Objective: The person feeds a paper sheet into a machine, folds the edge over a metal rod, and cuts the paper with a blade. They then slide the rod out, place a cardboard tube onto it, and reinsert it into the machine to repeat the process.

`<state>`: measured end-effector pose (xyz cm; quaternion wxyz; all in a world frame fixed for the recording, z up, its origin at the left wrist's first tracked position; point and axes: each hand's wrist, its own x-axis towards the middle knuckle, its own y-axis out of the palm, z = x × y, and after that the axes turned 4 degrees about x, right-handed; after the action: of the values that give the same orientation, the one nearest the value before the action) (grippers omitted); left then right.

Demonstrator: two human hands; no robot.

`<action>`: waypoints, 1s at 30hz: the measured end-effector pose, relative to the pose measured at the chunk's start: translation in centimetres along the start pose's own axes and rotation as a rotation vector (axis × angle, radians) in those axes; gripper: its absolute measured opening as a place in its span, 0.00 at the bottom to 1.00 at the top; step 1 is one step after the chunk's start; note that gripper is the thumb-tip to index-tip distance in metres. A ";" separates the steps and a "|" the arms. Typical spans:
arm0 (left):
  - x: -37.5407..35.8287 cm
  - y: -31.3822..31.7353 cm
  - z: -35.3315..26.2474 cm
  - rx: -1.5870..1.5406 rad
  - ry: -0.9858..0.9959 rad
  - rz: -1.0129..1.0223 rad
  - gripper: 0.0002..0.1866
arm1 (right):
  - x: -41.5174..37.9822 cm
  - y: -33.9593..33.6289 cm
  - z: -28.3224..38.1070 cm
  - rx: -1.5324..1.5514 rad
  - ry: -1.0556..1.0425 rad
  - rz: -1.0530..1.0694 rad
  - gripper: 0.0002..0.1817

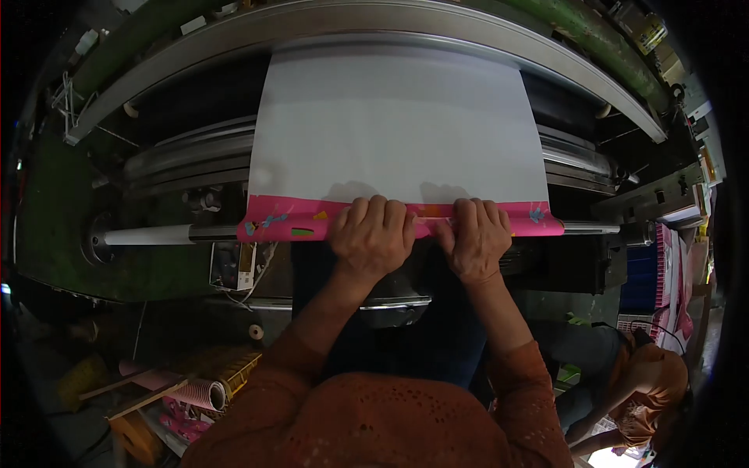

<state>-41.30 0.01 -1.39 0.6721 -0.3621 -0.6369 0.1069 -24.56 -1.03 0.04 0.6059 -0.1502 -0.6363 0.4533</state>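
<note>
A wide white sheet (399, 125) comes down from under the machine's metal crossbar to a shaft (589, 228) in front of me. Along the shaft its lower edge shows as a pink printed band (269, 218) with small coloured figures, folded over the bar. My left hand (372, 235) is closed over this band left of centre, fingers curled across the top. Close beside it, my right hand (477, 240) grips the same band, its thumb toward the left hand. The undersides of both hands are hidden.
Above the sheet runs a curved-looking metal crossbar (374, 17), with metal rollers (195, 156) behind the shaft. A pale sleeve (148, 235) covers the shaft's left end. At lower left are a pink tube (204, 394) and a yellow crate (240, 370). Another person (651, 382) bends at lower right.
</note>
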 end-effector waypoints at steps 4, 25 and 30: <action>1.3 -0.9 -0.1 -0.060 -0.036 0.097 0.09 | 0.5 -0.4 -0.3 0.006 0.007 0.091 0.16; 5.5 -1.6 1.4 -0.141 0.002 0.229 0.26 | -0.9 -3.3 1.0 0.101 0.096 0.112 0.26; -0.4 -5.1 -1.5 -0.140 0.082 0.350 0.32 | 4.2 -1.8 -0.9 0.084 0.118 0.047 0.27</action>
<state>-41.57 -4.44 1.61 0.6420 -0.5171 -0.5422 0.1626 -23.99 1.43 3.92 0.6374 -0.1659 -0.5762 0.4840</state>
